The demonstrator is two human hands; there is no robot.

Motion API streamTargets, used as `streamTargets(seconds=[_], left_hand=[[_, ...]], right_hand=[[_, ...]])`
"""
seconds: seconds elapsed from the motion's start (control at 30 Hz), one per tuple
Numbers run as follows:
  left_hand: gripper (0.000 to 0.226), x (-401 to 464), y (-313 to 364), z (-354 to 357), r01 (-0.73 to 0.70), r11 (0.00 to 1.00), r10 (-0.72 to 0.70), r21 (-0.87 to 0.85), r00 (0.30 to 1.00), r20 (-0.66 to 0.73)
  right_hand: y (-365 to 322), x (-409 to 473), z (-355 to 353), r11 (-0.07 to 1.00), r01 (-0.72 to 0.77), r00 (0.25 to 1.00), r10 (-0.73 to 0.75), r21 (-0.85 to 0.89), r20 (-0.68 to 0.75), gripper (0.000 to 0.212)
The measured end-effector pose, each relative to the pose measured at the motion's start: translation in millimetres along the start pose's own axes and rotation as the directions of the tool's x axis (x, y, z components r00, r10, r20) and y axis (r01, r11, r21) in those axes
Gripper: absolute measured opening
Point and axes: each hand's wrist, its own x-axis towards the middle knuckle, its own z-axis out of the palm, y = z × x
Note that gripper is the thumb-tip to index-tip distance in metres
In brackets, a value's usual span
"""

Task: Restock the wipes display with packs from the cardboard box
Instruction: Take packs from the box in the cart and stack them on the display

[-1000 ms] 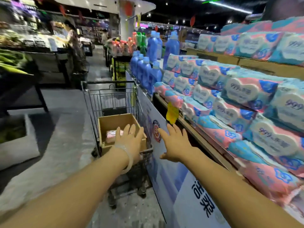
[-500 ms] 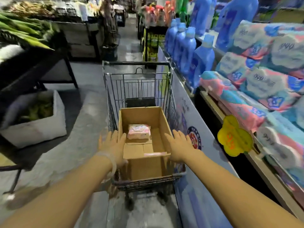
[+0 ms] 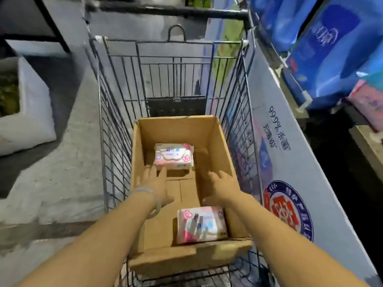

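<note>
I see both hands inside the cardboard box [image 3: 219,141], which sits in the wire cart [image 3: 116,112]. Left hand [image 3: 156,186]: fingers spread, empty, fingertips at the near edge of the far wipes pack [image 3: 174,156]. Right hand [image 3: 222,188]: fingers spread, empty. A second wipes pack [image 3: 201,224] lies just behind the right wrist.

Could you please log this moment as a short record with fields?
setting: shop aisle, wire cart beside a display
box: open cardboard box inside the cart
packs in box: two, far pack and near pack
left hand: open, fingertips at the far pack
right hand: open, empty, inside the box
step: no pack lifted yet
</note>
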Motion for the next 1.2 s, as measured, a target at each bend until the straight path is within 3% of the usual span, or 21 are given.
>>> streamTargets(seconds=[0.1, 0.17, 0.23, 0.33, 0.43, 0.5, 0.67, 0.73, 0.87, 1.0, 1.03, 1.13, 1.2], left_hand=[[0.090, 33.4, -1.2, 31.3, 0.000, 0.996, 0.018, -0.085, 0.977, 0.213], [0.099, 46.5, 2.3, 58.7, 0.056, 0.997, -0.034, -0.055, 0.940, 0.339], [0.107, 58.4, 7.3, 85.7, 0.109, 0.993, -0.087, -0.031, 0.908, 0.410], [0.094, 69.2, 17.7, 118.8, 0.208, 0.964, -0.103, -0.164, 0.866, 0.490], [0.094, 70.8, 29.3, 150.7, 0.331, 0.896, -0.093, -0.297, 0.792, 0.604], [0.103, 73.6, 33.5, 181.1, 0.467, 0.781, -0.099, -0.415, 0.749, 0.655], [0.096, 78.8, 40.4, 186.4, 0.603, 0.522, -0.199, -0.604, 0.774, 0.601], [0.098, 92.1, 31.0, 181.3, 0.622, 0.460, -0.272, -0.633, 0.778, 0.566], [0.079, 123.7, 4.8, 161.9, 0.560, 0.470, -0.284, -0.682, 0.828, 0.484], [0.096, 140.3, -10.8, 155.9, 0.554, 0.505, -0.214, -0.662, 0.823, 0.526], [0.090, 140.8, -10.2, 155.4, 0.552, 0.508, -0.199, -0.661, 0.822, 0.534], [0.045, 138.7, -4.9, 151.2, 0.520, 0.500, -0.117, -0.693, 0.833, 0.541], [0.039, 137.1, -1.3, 147.6, 0.500, 0.459, -0.088, -0.734, 0.848, 0.522]], right_hand=[[16.5, 34.8, 27.4, 0.986, -0.108, 0.982, 0.085, 0.131, 0.170, 0.088], [28.6, 51.5, 53.7, 0.964, -0.186, 0.959, 0.136, 0.190, 0.250, 0.086], [36.7, 62.8, 77.4, 0.936, -0.246, 0.933, 0.160, 0.251, 0.322, 0.090], [48.2, 74.9, 111.0, 0.878, -0.286, 0.907, 0.119, 0.384, 0.403, 0.105], [59.8, 74.9, 141.6, 0.797, -0.291, 0.910, 0.059, 0.529, 0.411, 0.097], [64.2, 74.9, 162.0, 0.733, -0.308, 0.911, 0.043, 0.607, 0.411, 0.096], [50.4, 87.6, 155.0, 0.688, -0.208, 0.953, -0.019, 0.695, 0.304, 0.123], [44.0, 98.4, 142.6, 0.650, -0.229, 0.953, -0.003, 0.725, 0.303, 0.122], [37.3, 127.9, 137.3, 0.579, -0.201, 0.970, 0.003, 0.790, 0.245, 0.101], [36.7, 147.5, 142.7, 0.566, -0.244, 0.948, -0.031, 0.788, 0.316, 0.096], [36.6, 150.5, 144.4, 0.570, -0.253, 0.937, -0.056, 0.782, 0.344, 0.094], [36.1, 156.3, 154.3, 0.505, -0.344, 0.907, -0.038, 0.791, 0.419, 0.101], [32.5, 153.8, 154.1, 0.478, -0.364, 0.911, 0.006, 0.799, 0.412, 0.099]])
